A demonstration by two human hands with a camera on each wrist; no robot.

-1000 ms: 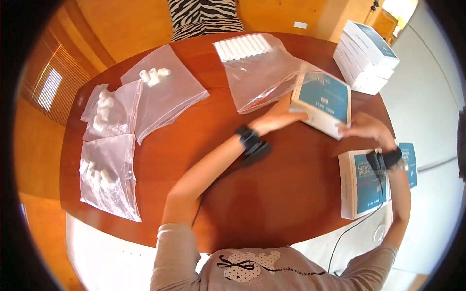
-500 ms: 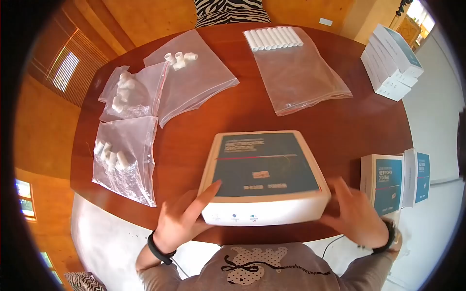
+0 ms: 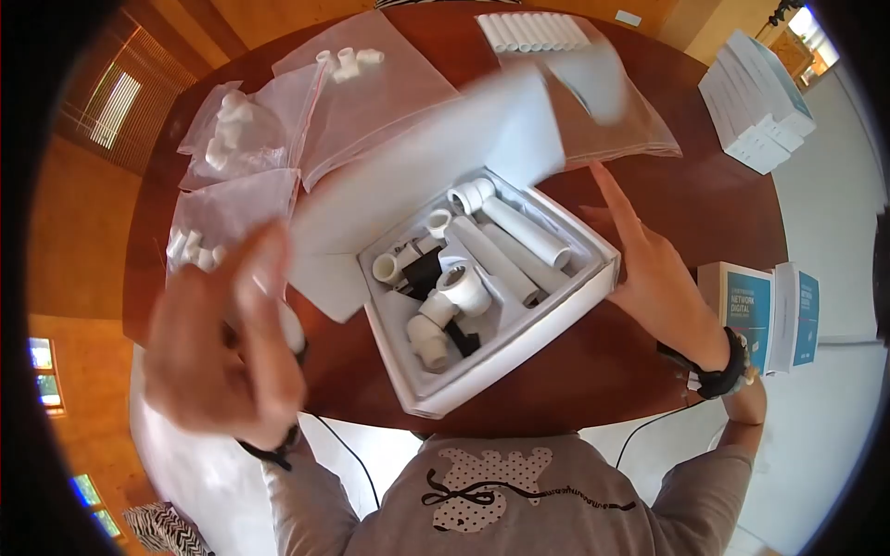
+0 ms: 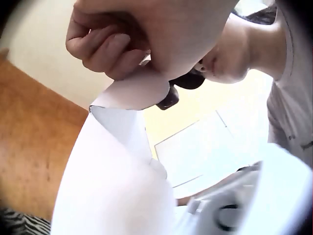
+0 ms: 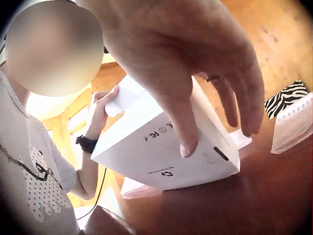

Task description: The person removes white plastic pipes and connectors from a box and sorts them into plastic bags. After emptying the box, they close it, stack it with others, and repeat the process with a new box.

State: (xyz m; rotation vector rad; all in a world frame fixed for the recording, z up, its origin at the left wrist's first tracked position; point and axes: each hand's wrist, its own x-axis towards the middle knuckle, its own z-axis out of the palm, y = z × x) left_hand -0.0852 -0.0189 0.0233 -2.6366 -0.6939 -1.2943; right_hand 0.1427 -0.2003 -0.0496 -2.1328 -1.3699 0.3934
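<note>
A white cardboard box (image 3: pixel 510 343) stands tilted in front of me with its lid (image 3: pixel 426 157) raised. Inside it, a moulded tray holds white pipe fittings (image 3: pixel 464 289), white tubes (image 3: pixel 526 230) and black pieces (image 3: pixel 423 271). My left hand (image 3: pixel 222 343) is blurred in the head view; the left wrist view has its fingers (image 4: pixel 110 54) curled on a white flap (image 4: pixel 132 90) of the box. Along the box's right side lies my right hand (image 3: pixel 649 269). Its thumb touches the side wall (image 5: pixel 161 156) in the right wrist view, the other fingers extended past the corner.
Clear bags of white fittings (image 3: pixel 234 208) lie at the left, and another bag (image 3: pixel 640 130) with a row of white tubes (image 3: pixel 533 32) lies at the back. Boxes are stacked (image 3: pixel 756 102) at the back right. Two blue-and-white boxes (image 3: pixel 747 301) stand near my right forearm.
Both hands brought the closed box from the right side to in front of me. Since then its lid has swung up, exposing the contents, and my left hand has risen with the flap.
</note>
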